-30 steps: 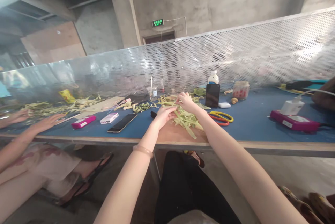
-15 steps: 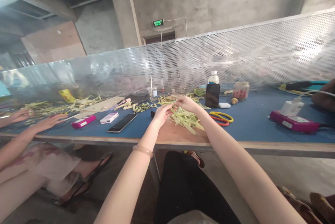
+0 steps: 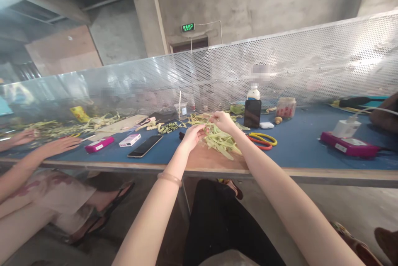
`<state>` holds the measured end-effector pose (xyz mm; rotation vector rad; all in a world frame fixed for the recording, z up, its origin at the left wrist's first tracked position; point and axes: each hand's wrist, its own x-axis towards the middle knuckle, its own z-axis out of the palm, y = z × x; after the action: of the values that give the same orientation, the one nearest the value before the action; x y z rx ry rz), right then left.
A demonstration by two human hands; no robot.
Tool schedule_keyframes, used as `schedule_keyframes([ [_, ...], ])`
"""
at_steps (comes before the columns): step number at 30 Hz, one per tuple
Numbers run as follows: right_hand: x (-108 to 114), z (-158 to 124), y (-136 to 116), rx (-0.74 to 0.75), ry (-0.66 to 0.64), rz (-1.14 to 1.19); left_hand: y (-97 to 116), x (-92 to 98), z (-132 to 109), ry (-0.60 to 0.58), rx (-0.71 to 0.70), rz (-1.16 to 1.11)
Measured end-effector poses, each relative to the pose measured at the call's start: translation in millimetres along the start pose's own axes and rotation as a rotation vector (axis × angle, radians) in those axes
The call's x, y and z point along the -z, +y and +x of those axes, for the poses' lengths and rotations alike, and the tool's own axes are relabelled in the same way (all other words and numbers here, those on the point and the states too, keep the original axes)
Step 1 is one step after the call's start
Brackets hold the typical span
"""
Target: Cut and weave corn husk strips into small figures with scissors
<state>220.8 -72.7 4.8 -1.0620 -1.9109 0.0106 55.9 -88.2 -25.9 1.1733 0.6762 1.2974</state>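
Observation:
My left hand (image 3: 194, 135) is at the left side of a loose pile of pale green strips (image 3: 221, 141), its fingers curled together around something too small to make out. Just to the right and a little farther back, my right hand (image 3: 222, 121) is pinched over the same pile; what its fingertips hold is hidden. The strips lie on a brown board (image 3: 203, 159) at the table's front edge. Scissors with yellow and red handles (image 3: 269, 138) rest beside the pile, partly behind my right forearm.
On the blue table (image 3: 298, 141) are a flat phone (image 3: 145, 146), an upright phone (image 3: 252, 113), a white bottle (image 3: 254, 91), a jar (image 3: 286, 107), a white case (image 3: 266, 125) and magenta boxes (image 3: 99, 144). Another person's hands (image 3: 62, 145) are at the left. A perforated metal screen (image 3: 230, 67) stands behind.
My right hand has moved slightly up and away from my left hand, widening the gap between them. The other person's nearer hand has shifted slightly.

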Motion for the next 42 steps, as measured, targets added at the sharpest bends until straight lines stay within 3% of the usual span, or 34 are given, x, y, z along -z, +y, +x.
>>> schedule_keyframes([
  [10,-3,1,5,-0.027,0.089,-0.041,-1,1.4,3,0.014,0.018,-0.048],
  [15,-1,2,4,-0.052,0.256,-0.036,0,1.5,6,0.078,-0.022,-0.126],
  [17,1,1,2,-0.042,0.151,0.026,1,1.2,4,0.09,-0.059,-0.133],
  [22,0,-6,-4,0.022,-0.261,0.128,1,2.9,2,0.104,-0.086,-0.09],
  [26,-2,-8,-7,0.042,-0.442,0.202,-2,6.3,5,0.122,-0.093,-0.061],
  [36,11,-8,-12,-0.001,-0.582,0.375,-7,10.3,12,0.138,-0.089,-0.09],
  [42,9,-9,-11,-0.043,-0.573,0.427,-7,9.8,13,0.155,-0.089,-0.096],
])
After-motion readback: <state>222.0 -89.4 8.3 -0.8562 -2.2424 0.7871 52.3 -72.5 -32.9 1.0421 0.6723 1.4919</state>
